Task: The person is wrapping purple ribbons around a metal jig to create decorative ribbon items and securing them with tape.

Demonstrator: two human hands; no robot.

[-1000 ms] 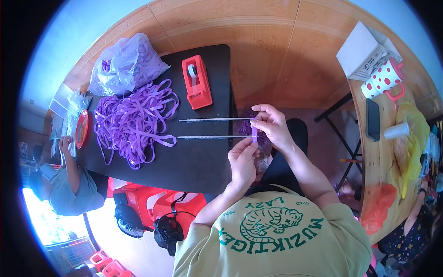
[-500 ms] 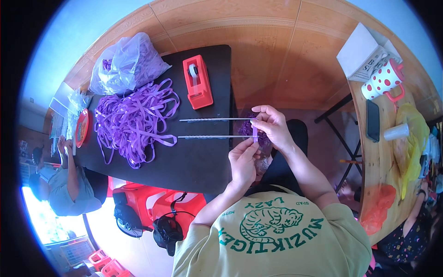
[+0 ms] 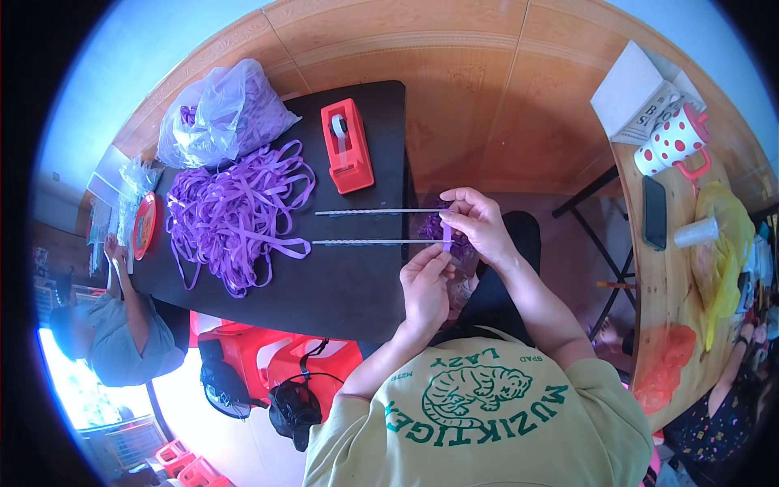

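Two thin twisted metal rods (image 3: pixel 365 213) (image 3: pixel 365 242) run side by side and jut out over the right edge of the black table. A short piece of purple ribbon (image 3: pixel 447 233) crosses their outer ends. My left hand (image 3: pixel 425 284) is closed, pinching the ribbon's lower end just below the nearer rod. At the farther rod's tip, my right hand (image 3: pixel 477 223) pinches the upper end between thumb and fingers. Beneath my hands, more purple ribbon shows in a clear bag (image 3: pixel 461 245), partly hidden. How the ribbon wraps the rods is too small to tell.
A tangled heap of purple ribbon (image 3: pixel 235 211) lies left of the rods, a stuffed plastic bag (image 3: pixel 223 114) behind it. Beyond the rods stands a red tape dispenser (image 3: pixel 347 146). On the right, a wooden table (image 3: pixel 661 284) holds a dotted cup and phone. Another person (image 3: pixel 130 333) sits left.
Both my hands keep their pinch on the ribbon and have barely moved. The person at the left has shifted slightly.
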